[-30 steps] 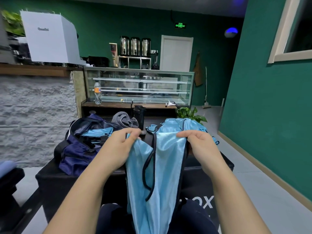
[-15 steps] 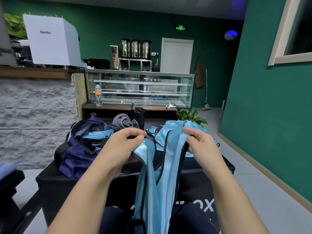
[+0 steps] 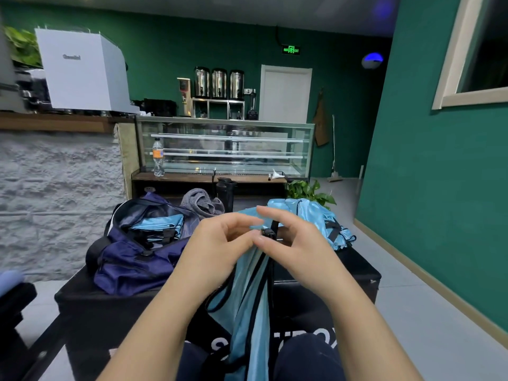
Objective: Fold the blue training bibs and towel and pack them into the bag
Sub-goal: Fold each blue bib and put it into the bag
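The person's left hand (image 3: pixel 217 248) and right hand (image 3: pixel 297 243) meet at the middle of the view, fingertips touching, and together pinch the gathered top of a light blue training bib (image 3: pixel 247 303) with black trim. The left hand's fingers curl around the fabric from the left; the right hand's thumb and lower fingers nip the black edging, while its index finger stretches out straight above the pinch. Below the fingers the bib hangs down in a narrow bunch between the person's knees.

Just beyond the right hand's fingers lies a loose heap of more blue bibs (image 3: pixel 316 218) on the black box (image 3: pixel 330 273). To the left of the left hand's fingers sits an open navy duffel bag (image 3: pixel 137 259) on the same box, with folded blue bibs (image 3: pixel 159 225) stacked inside its mouth. Past the fingertips, between bag and heap, rests a crumpled grey towel (image 3: pixel 200 202), and beside it stands a black bottle (image 3: pixel 226 192). Farther off is a glass display case (image 3: pixel 225 147).
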Motion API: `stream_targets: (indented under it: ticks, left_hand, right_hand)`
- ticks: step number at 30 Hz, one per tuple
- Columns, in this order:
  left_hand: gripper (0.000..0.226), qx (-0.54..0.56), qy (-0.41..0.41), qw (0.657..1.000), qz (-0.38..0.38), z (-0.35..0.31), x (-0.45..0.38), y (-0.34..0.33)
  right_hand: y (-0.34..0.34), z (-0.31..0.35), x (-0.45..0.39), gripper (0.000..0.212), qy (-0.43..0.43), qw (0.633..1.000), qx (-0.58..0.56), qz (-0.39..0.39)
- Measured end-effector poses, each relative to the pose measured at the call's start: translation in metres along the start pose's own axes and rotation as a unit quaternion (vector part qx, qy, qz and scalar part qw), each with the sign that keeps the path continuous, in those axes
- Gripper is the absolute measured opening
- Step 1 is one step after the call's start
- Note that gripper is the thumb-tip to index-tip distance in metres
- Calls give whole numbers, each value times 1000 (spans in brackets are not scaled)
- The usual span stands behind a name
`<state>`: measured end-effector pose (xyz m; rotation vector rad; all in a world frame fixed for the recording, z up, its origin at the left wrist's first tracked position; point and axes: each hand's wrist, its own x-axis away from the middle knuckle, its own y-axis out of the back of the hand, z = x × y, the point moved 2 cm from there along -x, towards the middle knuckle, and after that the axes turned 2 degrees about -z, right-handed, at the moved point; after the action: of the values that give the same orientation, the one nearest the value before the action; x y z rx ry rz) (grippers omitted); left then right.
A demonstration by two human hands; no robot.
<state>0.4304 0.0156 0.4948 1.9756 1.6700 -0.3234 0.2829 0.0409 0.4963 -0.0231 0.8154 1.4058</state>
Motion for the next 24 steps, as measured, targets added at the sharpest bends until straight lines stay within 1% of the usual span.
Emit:
stream_targets:
  ticks: [2,4,6,8,10,12,13,15,17,19,22,24]
  left_hand:
    - [15,-100,-55,993,-39,-2,0,2]
    - [10,-194,-101,974,-66,-4,0,3]
    - [12,-241,-130,959,-76,-4,0,4]
    - [19,-264,-154,949,-81,0,-1,3]
    - [28,-271,-184,939,-104,2,-3,2]
    - [33,-272,-193,933,-136,2,-4,2]
    - [35,-274,-194,932,-140,1,-3,2]
    - [32,-276,-193,932,-133,0,-2,1]
    - [24,-270,-187,936,-127,0,-1,1]
    - [20,-254,-176,945,-109,-1,0,0]
    - [28,-211,-140,965,-72,1,1,-3]
    - [29,-192,-132,971,-55,3,1,-1]
  right_hand:
    - [-2,-1,0,36,-3,1000,-1,-6]
    - [-2,-2,-1,32,-4,1000,2,-8]
    - [0,-1,-1,33,-5,1000,-3,1]
    - [0,-1,-1,37,-7,1000,-5,14]
    - [-1,-3,-1,42,-7,1000,-14,15]
    - [-2,-4,-1,45,-8,1000,-25,13]
    - [-3,-5,-1,44,-7,999,-29,13]
    - [-4,-3,0,39,-1,999,-37,15]
    - [-5,-2,-1,32,8,999,-46,3]
    - [-4,-1,-1,30,11,998,-56,-8]
    - [-2,-3,-1,33,10,998,-58,-6]
    - [0,-2,0,36,1,998,-56,-5]
